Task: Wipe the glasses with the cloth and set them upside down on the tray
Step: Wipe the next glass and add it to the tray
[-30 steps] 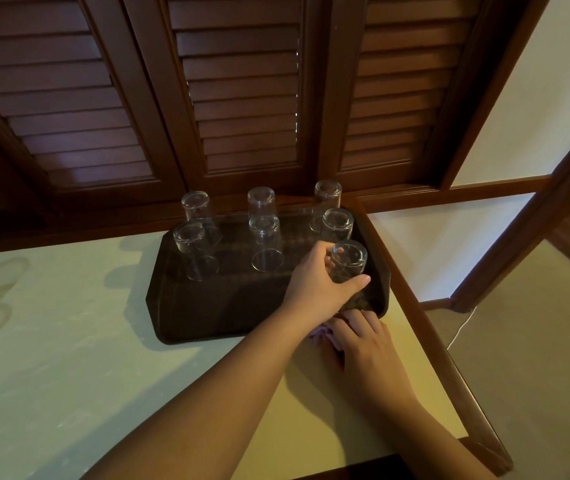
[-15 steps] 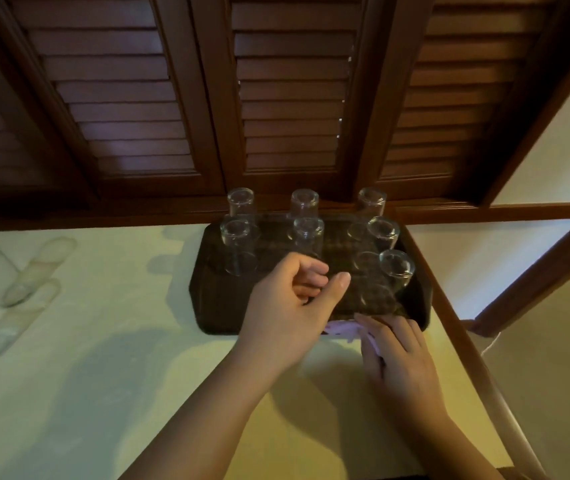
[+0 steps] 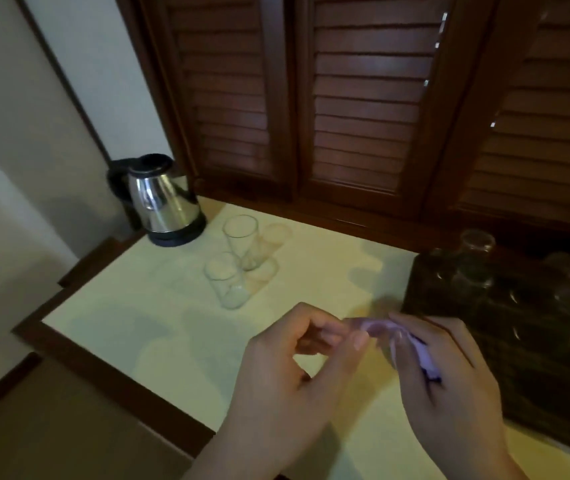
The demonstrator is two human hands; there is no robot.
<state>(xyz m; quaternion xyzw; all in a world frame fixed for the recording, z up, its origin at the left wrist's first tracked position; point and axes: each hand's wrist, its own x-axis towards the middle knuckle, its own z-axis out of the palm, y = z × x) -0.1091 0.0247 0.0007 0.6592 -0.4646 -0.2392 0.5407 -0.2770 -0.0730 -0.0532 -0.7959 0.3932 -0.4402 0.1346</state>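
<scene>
you are looking down at a pale table [image 3: 158, 327] with a dark wooden edge, set against brown louvred shutters [image 3: 363, 98]. on the right side of it sits the dark tray [image 3: 425, 289], only partly in view and blurred. it holds several clear glasses: one at the back [image 3: 476, 244], one just in front of it [image 3: 471, 283] and one further right [image 3: 569, 271] can be made out, with more dim shapes toward the right edge. they stand with their long axes vertical, but the blur keeps you from telling for sure which end is up. at the far left corner of the table stands a steel kettle [image 3: 164, 202] with a black lid and base. just beside it, well apart from the tray, two more glasses stand on the bare table: the taller-looking far glass [image 3: 243, 241] and the near glass [image 3: 225, 280]. both are upright with their open mouths toward you and their long axes leaning a little with the wide lens; both look empty. in the foreground your right hand [image 3: 446, 379] has its fingers curled round a crumpled lilac cloth [image 3: 397, 336], which pokes out above the knuckles and lies close to the near left corner of the tray. your left hand [image 3: 290, 379] is beside it with fingers bent and thumb meeting fingertips right at the end of the cloth; whether it actually pinches the cloth you cannot tell. neither hand touches any glass.
</scene>
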